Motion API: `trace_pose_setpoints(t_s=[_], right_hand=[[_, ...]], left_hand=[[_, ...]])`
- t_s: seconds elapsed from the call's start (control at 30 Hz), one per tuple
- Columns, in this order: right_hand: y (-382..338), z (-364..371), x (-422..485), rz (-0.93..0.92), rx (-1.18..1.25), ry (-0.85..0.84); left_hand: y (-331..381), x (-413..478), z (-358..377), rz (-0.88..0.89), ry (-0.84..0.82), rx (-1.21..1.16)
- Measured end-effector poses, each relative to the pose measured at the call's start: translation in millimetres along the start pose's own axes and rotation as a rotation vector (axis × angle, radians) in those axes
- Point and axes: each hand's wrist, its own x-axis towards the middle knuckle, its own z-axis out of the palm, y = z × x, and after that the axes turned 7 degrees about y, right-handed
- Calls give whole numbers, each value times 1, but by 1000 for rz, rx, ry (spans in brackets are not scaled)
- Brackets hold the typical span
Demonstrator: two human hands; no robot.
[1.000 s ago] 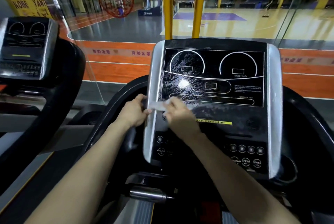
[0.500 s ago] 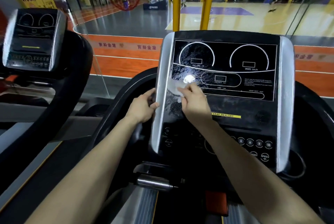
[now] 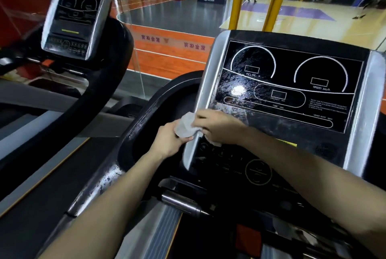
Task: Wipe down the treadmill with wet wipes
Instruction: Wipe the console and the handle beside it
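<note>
The left grip (image 3: 170, 140) and right grip (image 3: 219, 128) both pinch the crumpled wet wipe (image 3: 186, 126) at the treadmill console (image 3: 292, 100)'s silver left edge; its left screen glistens smeared, so wiping looks underway, the right side and buttons probably remaining
</note>
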Motion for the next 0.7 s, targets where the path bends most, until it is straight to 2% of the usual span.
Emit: trace_pose_setpoints(t_s=[0.03,0.13,0.17,0.2,0.23,0.27,0.3,0.33,0.43,0.47,0.5,0.57,0.6,0.63,0.7], right_hand=[[7,-12,11,41,-3,10],[29,-28,34,427,23,389],[25,-22,30,429,22,400],[17,-11,22,321,5,320],[1,-1,8,178,18,144],[-8,9,-6,22,7,-9],[-9,8,-11,-74,-43,-58],[-2,4,-6,-69,-86,-35],[10,-8,22,251,-111,209],[2,0,20,252,-103,234],[-9,14,10,139,-83,187],[-38,48,-25,-213,-27,-46],[-43,51,-34,-291,-28,-144],[-39,44,-30,-274,-42,-152],[-22,23,2,-16,-98,8]], left_hand=[[-2,-2,1,-22,7,-43],[1,-5,0,-52,-31,-157],[2,-5,-3,-62,-69,-175],[1,-6,-6,-58,-119,-167],[-2,-6,-10,-36,-165,-97],[-6,-8,-16,6,-197,36],[-12,-13,-22,52,-209,188],[-19,-20,-27,90,-210,342],[-46,-50,-41,135,-185,724],[-57,-60,-43,143,-202,803],[-68,-69,-43,157,-227,864],[-85,-87,-40,208,-242,942],[-90,-94,-37,229,-234,958],[-92,-100,-33,240,-218,967],[-92,-107,-29,231,-200,987]])
